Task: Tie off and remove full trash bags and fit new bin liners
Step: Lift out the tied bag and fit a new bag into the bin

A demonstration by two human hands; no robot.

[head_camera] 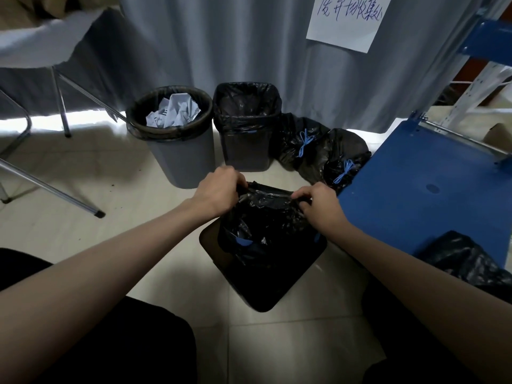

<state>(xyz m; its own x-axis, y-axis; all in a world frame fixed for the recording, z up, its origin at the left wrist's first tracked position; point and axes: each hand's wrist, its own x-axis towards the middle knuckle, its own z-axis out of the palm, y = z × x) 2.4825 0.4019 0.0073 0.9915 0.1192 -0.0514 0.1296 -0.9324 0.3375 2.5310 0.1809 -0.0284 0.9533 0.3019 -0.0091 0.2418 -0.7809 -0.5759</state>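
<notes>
A black square bin (260, 289) stands on the floor between my knees. A black bin liner (266, 217) hangs into it, its top edge held up above the rim. My left hand (219, 191) grips the liner's left top corner and my right hand (318, 205) pinches the right top corner, stretching the edge between them. Blue drawstring shows low on the liner. Behind stand a grey round bin (177, 151) holding crumpled paper in a black liner and a black square bin (246, 139) with a fitted liner. Two tied black bags (318, 151) with blue strings lie to their right.
A blue metal shelf (426, 189) juts in at the right with a loose black bag (465, 261) on its near corner. A grey curtain (235, 37) with a paper sign hangs behind. Metal table legs (63, 106) stand at the left on the tiled floor.
</notes>
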